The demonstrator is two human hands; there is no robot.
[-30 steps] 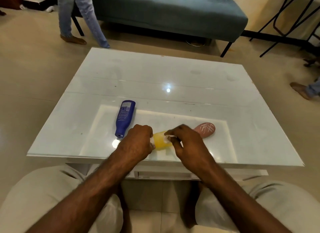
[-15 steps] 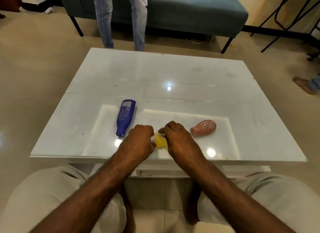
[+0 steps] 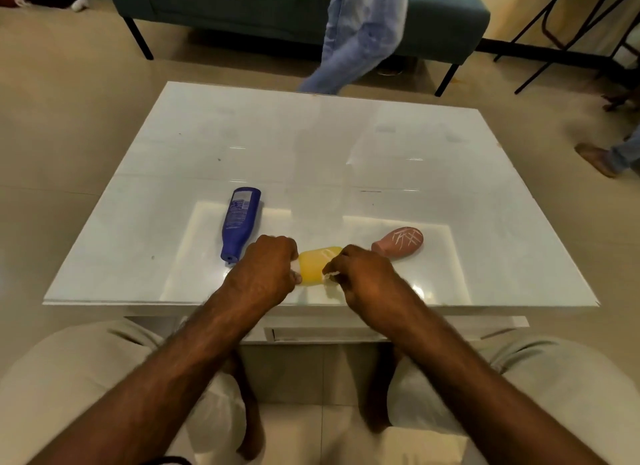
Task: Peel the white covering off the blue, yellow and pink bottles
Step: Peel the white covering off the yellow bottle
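A yellow bottle lies on a white table. The left hand grips its left end; the right hand pinches a white strip at its right side. A blue bottle lies left of it, a pink bottle right.

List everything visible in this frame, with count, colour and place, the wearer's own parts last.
table: 1, glossy white, centre.
blue bottle: 1, lying on the table, left of the hands.
yellow bottle: 1, lying between the two hands.
pink bottle: 1, white streaks on it, lying right of the hands.
white scrap: 1, at the right fingertips.
sofa: 1, teal, behind the table.
passer-by's legs: blue jeans, beyond the table.
foot: 1, brown shoe, far right.
left hand: closed on the yellow bottle's left end.
right hand: pinching the scrap.
knees: light trousers, bottom.
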